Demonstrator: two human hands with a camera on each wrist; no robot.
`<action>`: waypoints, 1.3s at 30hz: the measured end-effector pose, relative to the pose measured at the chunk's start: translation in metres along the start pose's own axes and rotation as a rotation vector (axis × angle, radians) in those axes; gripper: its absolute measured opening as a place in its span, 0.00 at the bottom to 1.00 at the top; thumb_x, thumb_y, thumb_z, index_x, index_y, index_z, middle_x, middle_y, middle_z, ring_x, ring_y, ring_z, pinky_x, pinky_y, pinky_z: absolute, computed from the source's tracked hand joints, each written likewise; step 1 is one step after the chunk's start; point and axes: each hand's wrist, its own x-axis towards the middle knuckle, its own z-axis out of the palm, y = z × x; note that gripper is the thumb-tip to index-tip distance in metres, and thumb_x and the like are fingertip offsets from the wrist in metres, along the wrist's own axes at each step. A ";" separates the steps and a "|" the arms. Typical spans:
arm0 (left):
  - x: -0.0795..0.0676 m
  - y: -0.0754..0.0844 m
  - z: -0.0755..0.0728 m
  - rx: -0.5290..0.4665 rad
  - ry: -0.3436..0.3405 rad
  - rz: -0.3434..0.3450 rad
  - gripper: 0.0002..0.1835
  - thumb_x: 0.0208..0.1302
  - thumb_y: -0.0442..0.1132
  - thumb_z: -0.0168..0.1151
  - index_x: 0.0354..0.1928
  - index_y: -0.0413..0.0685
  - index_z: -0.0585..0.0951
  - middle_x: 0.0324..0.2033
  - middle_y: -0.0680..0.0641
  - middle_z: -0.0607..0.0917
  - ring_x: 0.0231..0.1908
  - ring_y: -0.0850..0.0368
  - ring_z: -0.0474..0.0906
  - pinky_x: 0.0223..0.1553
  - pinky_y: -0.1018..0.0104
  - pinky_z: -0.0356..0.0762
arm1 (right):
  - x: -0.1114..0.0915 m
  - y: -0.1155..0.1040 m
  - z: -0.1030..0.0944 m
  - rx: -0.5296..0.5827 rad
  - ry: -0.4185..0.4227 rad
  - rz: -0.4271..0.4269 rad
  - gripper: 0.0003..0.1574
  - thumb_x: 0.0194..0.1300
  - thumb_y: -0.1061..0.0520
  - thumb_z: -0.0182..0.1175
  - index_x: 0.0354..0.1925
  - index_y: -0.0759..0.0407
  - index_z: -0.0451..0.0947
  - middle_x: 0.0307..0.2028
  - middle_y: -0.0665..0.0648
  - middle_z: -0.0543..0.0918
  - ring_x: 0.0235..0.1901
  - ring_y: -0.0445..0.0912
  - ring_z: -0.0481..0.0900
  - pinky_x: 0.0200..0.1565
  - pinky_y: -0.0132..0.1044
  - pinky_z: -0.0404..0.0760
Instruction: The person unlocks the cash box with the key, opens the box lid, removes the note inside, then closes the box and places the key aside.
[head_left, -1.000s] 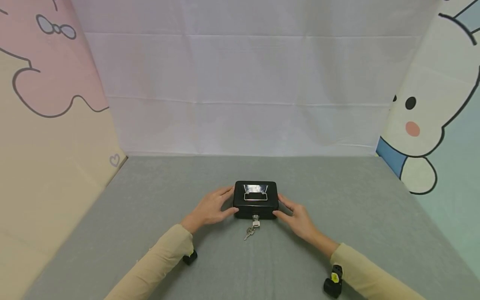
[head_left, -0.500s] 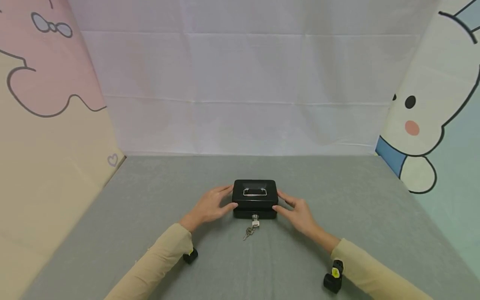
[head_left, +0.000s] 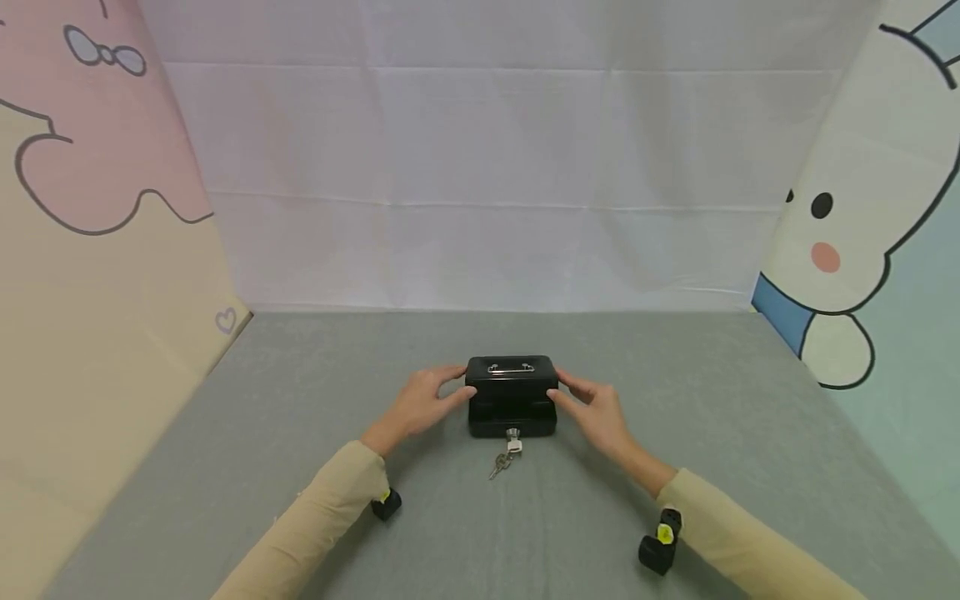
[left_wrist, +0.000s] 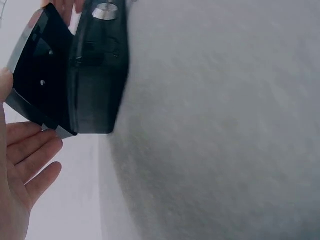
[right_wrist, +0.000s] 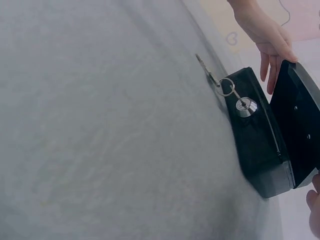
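A black cash box [head_left: 512, 422] sits on the grey cloth. Its lid [head_left: 512, 365] is tilted up at the front, and the wrist views show its dark inner side. My left hand [head_left: 420, 407] holds the lid's left end, thumb at the front edge and fingers along the side. At the lid's right end my right hand [head_left: 602, 417] holds it the same way. In the right wrist view a silver lock [right_wrist: 246, 107] on the box front has a key in it, and another key [right_wrist: 207, 70] hangs from the ring. The box's contents are hidden.
A grey cloth [head_left: 337, 358] covers the table. Behind it stands a white fabric wall [head_left: 487, 167], with printed cartoon panels to the left [head_left: 112, 275] and right [head_left: 862, 208].
The lid has swung from closed to partly raised, its front edge lifting up and back. Both hands have risen with it. The box body and keys have stayed in place.
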 end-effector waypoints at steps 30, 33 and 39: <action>0.009 0.005 0.000 -0.115 0.269 0.080 0.21 0.58 0.42 0.62 0.52 0.40 0.78 0.44 0.42 0.82 0.43 0.51 0.79 0.41 0.55 0.80 | 0.023 -0.003 -0.002 0.061 0.069 0.034 0.22 0.61 0.60 0.59 0.52 0.70 0.74 0.50 0.67 0.77 0.47 0.48 0.78 0.42 0.25 0.78; 0.011 0.005 0.001 -0.135 0.298 0.091 0.20 0.57 0.41 0.63 0.51 0.41 0.78 0.44 0.43 0.83 0.42 0.53 0.80 0.43 0.60 0.80 | 0.023 -0.009 -0.003 0.121 0.074 0.010 0.21 0.60 0.64 0.59 0.51 0.72 0.74 0.50 0.69 0.76 0.43 0.38 0.79 0.41 0.22 0.77; 0.014 0.005 0.004 -0.177 0.354 0.084 0.19 0.55 0.40 0.65 0.49 0.41 0.80 0.42 0.44 0.83 0.41 0.53 0.81 0.41 0.63 0.80 | 0.029 0.011 -0.003 0.158 0.076 -0.121 0.20 0.58 0.67 0.59 0.49 0.74 0.74 0.47 0.72 0.77 0.39 0.28 0.77 0.40 0.22 0.77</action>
